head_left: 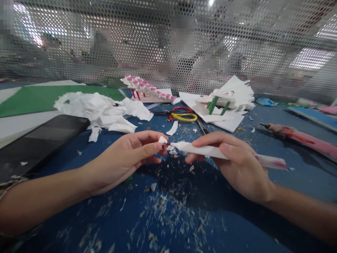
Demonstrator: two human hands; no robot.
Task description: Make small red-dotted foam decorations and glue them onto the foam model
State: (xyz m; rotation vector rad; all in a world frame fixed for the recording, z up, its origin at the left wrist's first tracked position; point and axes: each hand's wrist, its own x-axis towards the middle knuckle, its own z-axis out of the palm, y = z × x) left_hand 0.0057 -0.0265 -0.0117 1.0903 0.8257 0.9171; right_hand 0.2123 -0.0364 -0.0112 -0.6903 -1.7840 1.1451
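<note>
My left hand (123,156) is closed in a pinch on a small piece (163,141), partly white and partly dark red. Fingers hide some of this piece, so its exact kind cannot be made out. In my right hand (238,167) lies a slim white tube with a narrow tip (207,150), gripped like a pen and pointing left. Its tip meets the dark red part of the small piece, or comes very close to it. The tube's rear end is translucent with pinkish stains. Both hands are above the blue table (179,218), which is littered with white scraps.
Scissors with red and yellow handles (188,116) lie behind the hands. Crumpled white paper (89,109) and a dark phone-like slab (44,144) are left. Racks of pink-topped pieces (147,88) and white pieces (231,95) stand behind. A pinkish tool (302,137) lies right.
</note>
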